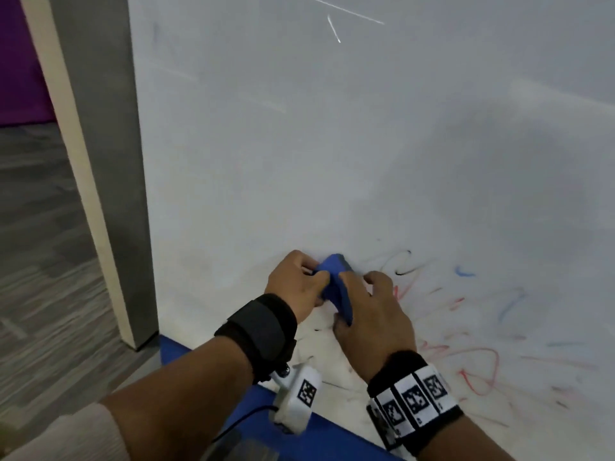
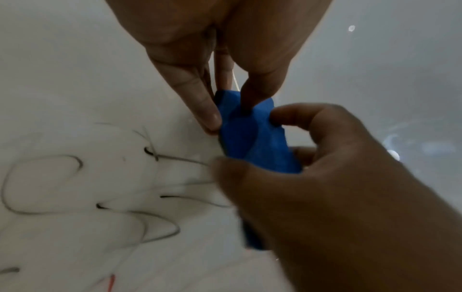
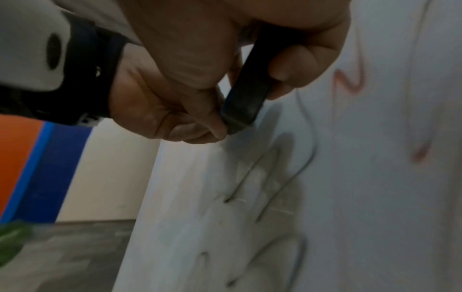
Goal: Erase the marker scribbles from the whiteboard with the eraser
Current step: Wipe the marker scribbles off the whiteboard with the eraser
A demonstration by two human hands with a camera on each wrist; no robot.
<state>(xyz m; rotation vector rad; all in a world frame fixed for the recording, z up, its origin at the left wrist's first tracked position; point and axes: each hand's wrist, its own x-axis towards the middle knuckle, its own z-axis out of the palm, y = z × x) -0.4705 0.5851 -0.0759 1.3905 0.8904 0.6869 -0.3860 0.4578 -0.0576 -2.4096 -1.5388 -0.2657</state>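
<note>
**Both hands on the blue eraser, low on the whiteboard**

Nearest us, our two forearms reach forward, the left one with a black wrist strap (image 1: 259, 331) and a white camera unit (image 1: 298, 400) hanging below it, the right one with a black band of printed square markers (image 1: 414, 399). Just past them, our left hand (image 1: 293, 284) and right hand (image 1: 376, 314) meet on the blue eraser (image 1: 336, 284). The left hand pinches its far end between thumb and curled fingers; the right hand wraps its near end, thumb on one side and fingers on the other. In the right wrist view the eraser's dark felt face (image 3: 246, 92) is turned toward the whiteboard (image 1: 332, 144), its tip just beside the surface; we cannot tell if it touches.

Black scribbles (image 2: 75, 187) lie near the eraser, with red scribbles (image 1: 476, 367) and blue strokes (image 1: 464, 272) farther right. A blue border (image 1: 239, 404) edges the board's near side. To the left stands a grey pillar (image 1: 106, 161), with grey carpet (image 1: 40, 261) beyond it.
</note>
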